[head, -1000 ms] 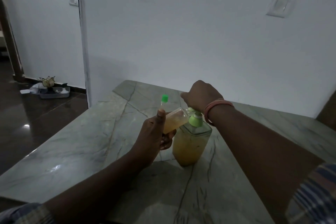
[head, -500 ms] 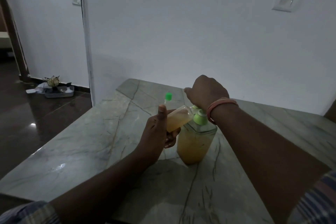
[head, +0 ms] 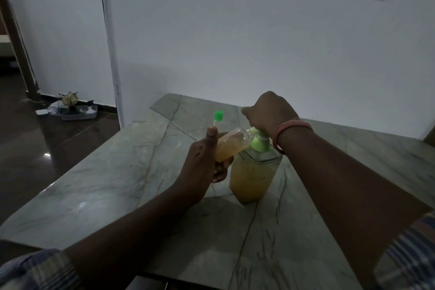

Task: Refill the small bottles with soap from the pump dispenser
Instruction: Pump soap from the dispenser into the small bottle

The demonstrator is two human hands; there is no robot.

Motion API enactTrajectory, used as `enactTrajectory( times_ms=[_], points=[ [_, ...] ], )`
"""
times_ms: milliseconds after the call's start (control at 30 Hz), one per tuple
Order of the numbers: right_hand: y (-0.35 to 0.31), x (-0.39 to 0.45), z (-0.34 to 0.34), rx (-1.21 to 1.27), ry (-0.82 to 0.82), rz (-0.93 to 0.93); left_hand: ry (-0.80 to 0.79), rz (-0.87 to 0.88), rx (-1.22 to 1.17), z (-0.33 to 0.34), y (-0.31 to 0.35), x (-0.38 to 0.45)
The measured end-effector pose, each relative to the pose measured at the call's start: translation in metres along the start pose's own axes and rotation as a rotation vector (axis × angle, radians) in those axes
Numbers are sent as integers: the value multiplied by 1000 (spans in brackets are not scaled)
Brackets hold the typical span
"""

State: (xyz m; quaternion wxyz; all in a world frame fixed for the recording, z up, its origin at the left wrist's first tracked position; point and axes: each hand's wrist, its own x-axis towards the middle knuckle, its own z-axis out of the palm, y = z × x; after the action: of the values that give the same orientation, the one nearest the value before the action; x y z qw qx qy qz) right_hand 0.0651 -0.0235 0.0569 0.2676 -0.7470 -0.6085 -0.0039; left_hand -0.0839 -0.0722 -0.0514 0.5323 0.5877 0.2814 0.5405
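Dim white walls are framing a marble table (head: 113,186). On it, the left hand (head: 202,162) is gripping a small bottle (head: 231,145), tilted with its mouth at the pump's spout. The right hand (head: 270,112) is curling its fingers over the pump head of the soap dispenser (head: 255,172), which is standing upright on the table just beside the bottle. A green cap (head: 218,116) is showing above the left thumb.

Green-capped pump dispenser (head: 255,172) of amber soap, grey veined marble table (head: 117,172)
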Motion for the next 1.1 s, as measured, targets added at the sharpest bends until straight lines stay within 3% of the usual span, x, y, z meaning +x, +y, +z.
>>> enactTrajectory(
  times_ms=[233, 367, 600, 800, 1000, 1100],
  points=[
    [-8, -1, -8, -124, 29, -67, 11, 3, -2, 2, 4, -2],
    [-3, -2, -2, -16, 7, -11, -4, -21, -16, 0, -1, 1],
    [-5, -1, -9, -106, -10, -52, 11, -16, -1, 3, 1, -1],
    [-1, -4, -2, 14, -13, -4, 4, -3, -26, 1, 0, -1],
    [-9, -2, -8, -101, -12, -63, 4, 12, -28, 2, 1, -1],
    [-3, 1, -5, -41, -6, -41, -3, 2, -22, 2, 1, -1]
  ],
)
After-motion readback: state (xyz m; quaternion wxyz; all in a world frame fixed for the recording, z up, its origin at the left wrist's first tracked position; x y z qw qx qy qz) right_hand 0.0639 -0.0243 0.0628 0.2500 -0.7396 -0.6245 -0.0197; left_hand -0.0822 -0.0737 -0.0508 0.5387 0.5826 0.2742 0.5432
